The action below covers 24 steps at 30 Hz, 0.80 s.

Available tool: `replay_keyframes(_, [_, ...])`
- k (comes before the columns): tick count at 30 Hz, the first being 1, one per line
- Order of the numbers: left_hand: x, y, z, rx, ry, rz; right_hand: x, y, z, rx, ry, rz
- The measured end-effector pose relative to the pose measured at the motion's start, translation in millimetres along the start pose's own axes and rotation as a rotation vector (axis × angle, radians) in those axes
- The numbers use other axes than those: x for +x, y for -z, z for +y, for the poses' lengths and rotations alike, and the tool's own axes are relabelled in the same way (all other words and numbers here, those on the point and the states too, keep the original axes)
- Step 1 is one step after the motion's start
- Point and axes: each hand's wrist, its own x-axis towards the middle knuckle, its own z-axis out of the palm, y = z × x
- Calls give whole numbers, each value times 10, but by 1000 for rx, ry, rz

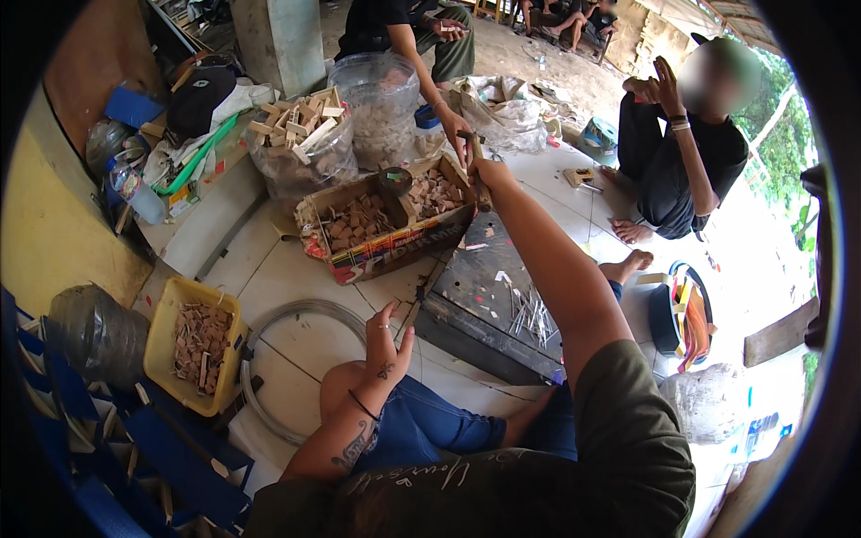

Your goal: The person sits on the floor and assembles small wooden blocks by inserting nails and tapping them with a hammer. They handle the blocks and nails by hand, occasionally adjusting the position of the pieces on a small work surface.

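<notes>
My right arm reaches forward, and my right hand (492,174) is closed around the wooden handle of a hammer (483,199). A co-worker's hand (456,125) is right beside the dark hammer head; I cannot tell whether it touches it. Below them stands a printed cardboard box (377,260) of small brown wooden pieces (359,221), with a dark round cup (395,182) among them. Over my lap, my left hand (386,348) is raised with its fingers apart, holding nothing. A dark low bench (466,309) in front of me carries a scatter of thin nail-like sticks (531,316).
A coil of grey wire (260,394) lies left of my knee, beside a yellow basin (163,345) of wooden pieces. Blue boards (170,448) are stacked lower left. Clear bags (300,166) of wood blocks stand behind the box. Another person (691,170) sits far right, near a dark tub (664,323).
</notes>
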Motion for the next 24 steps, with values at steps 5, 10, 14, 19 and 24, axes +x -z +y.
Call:
replay_keyframes(5, [75,21,-224,-27,172,39,247,-85,16,46,-9,60])
replay_keyframes(10, [57,4,-302,-21,192,27,617,53,3,-102,-12,79])
replay_keyframes(14, [48,25,-318,-50,191,24,827,241,-59,124,-99,-24])
replay_keyframes(19, [77,28,-276,-51,225,10,969,305,-123,116,-123,-36])
replay_keyframes(24, [195,-89,-91,-154,314,-32,1084,185,-92,151,-58,-39])
